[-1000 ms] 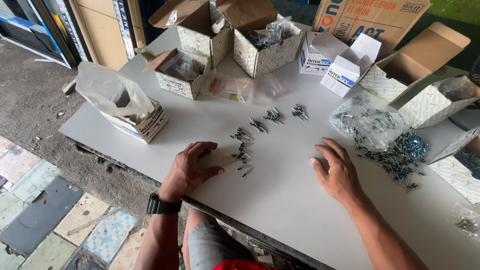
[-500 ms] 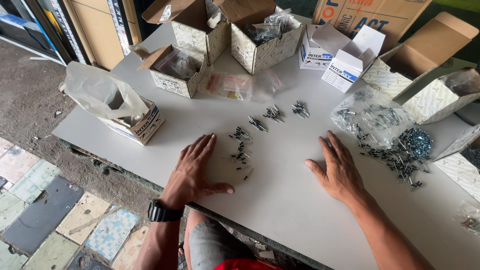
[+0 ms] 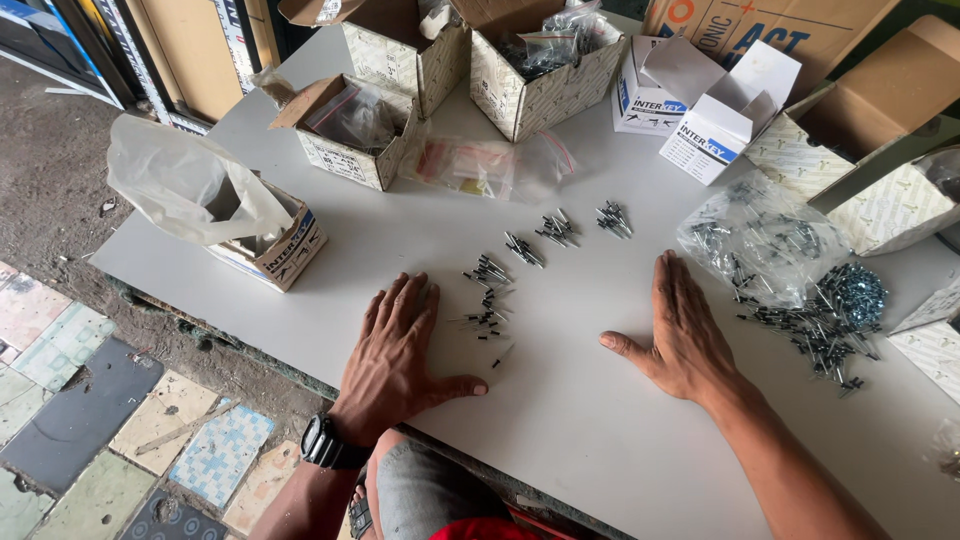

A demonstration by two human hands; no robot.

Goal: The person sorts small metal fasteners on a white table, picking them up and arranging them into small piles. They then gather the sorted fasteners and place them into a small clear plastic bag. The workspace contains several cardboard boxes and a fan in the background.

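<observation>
Rivets (image 3: 487, 300) are lying in little bunches, maybe for counting. Left hand (image 3: 400, 350) and right hand (image 3: 683, 335) are resting flat beside them, fingers spread, holding nothing.

Hardware workshop, cartons (image 3: 545, 70) of bagged fasteners, rivets (image 3: 815, 320) on worktable (image 3: 560, 440)

**Small piles between two flat hands**

On the table (image 3: 560, 430), the left hand (image 3: 400, 350) lies at seven o'clock and the right hand (image 3: 680, 335) at five. Rivet piles (image 3: 520, 250) run toward twelve. A loose rivet heap (image 3: 815, 320) sits at three, and open boxes (image 3: 540, 70) line the far edge.
</observation>
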